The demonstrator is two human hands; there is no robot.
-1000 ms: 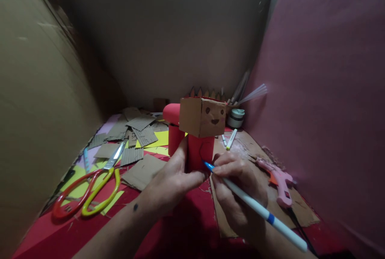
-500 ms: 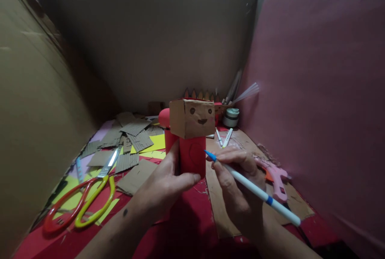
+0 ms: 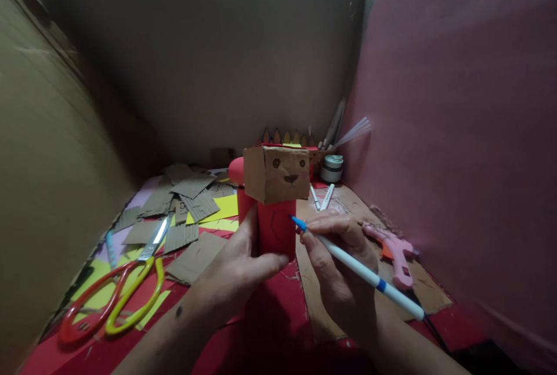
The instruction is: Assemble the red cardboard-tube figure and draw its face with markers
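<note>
A cardboard figure (image 3: 287, 180) has a boxy head with two drawn eyes and a mouth, above a red body (image 3: 278, 235). My left hand (image 3: 248, 262) is wrapped round that body from the left, thumb across its lower front. Between the fingers of my right hand (image 3: 337, 253) is a white marker (image 3: 357, 267) with a blue tip. Its tip is at the right side of the red body; whether it touches cannot be told. A faint curved line shows on the body's front.
Red-and-yellow-handled scissors (image 3: 130, 282) lie left, beside cardboard scraps (image 3: 191, 201) and yellow paper (image 3: 221, 209). A pink glue gun (image 3: 394, 253) rests at the right. Behind stand a pale jar (image 3: 332, 169) and two white markers (image 3: 326, 197). Cardboard walls (image 3: 217, 61) enclose the table.
The marker's tip has moved left from beside the red body to its right front edge. My left hand keeps its hold on the figure.
</note>
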